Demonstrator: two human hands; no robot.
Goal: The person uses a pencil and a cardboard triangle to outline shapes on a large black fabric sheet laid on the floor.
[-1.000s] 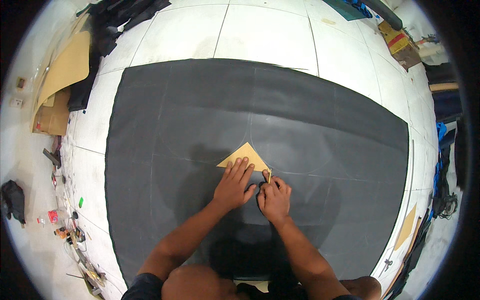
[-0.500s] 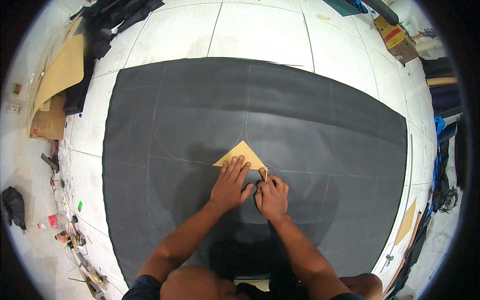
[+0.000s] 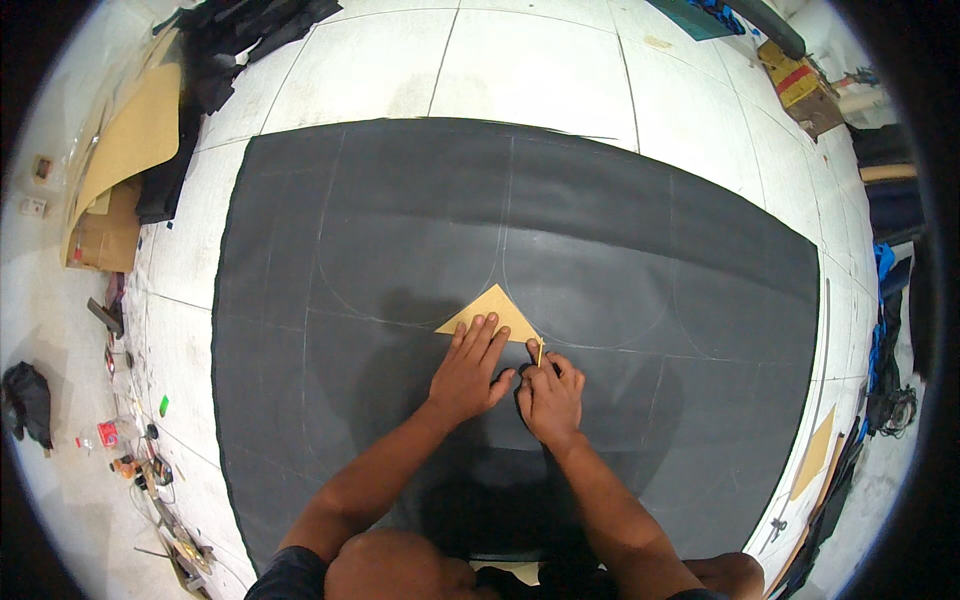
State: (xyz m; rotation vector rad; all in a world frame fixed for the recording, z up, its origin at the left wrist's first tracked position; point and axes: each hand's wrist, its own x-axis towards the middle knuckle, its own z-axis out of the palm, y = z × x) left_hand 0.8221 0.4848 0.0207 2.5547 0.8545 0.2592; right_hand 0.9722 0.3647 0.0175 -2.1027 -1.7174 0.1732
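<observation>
A large black sheet of material (image 3: 400,180) with thin white drawn lines and curves lies before me. On its middle rests a tan triangular template (image 3: 497,303), one corner pointing away from me. My left hand (image 3: 468,370) lies flat on the template's near edge, fingertips spread over it and thumb out to the right. At the template's right corner, my right hand (image 3: 552,395) pinches a slim yellow pencil (image 3: 541,352), held nearly upright. Its tip appears to touch the sheet by that corner; the exact contact is too small to tell.
White floor panels (image 3: 530,65) surround the sheet. Leftward are a tan curved board (image 3: 135,130), a black bag (image 3: 27,405), a bottle (image 3: 100,435) and scattered tools (image 3: 165,500). A cardboard box (image 3: 800,88) stands far right; a tan strip (image 3: 815,455) and scissors (image 3: 778,527) lie at right.
The whole view has shifted slightly, so everything appears a little further right. Both hands, the template and the pencil keep nearly the same places on the sheet.
</observation>
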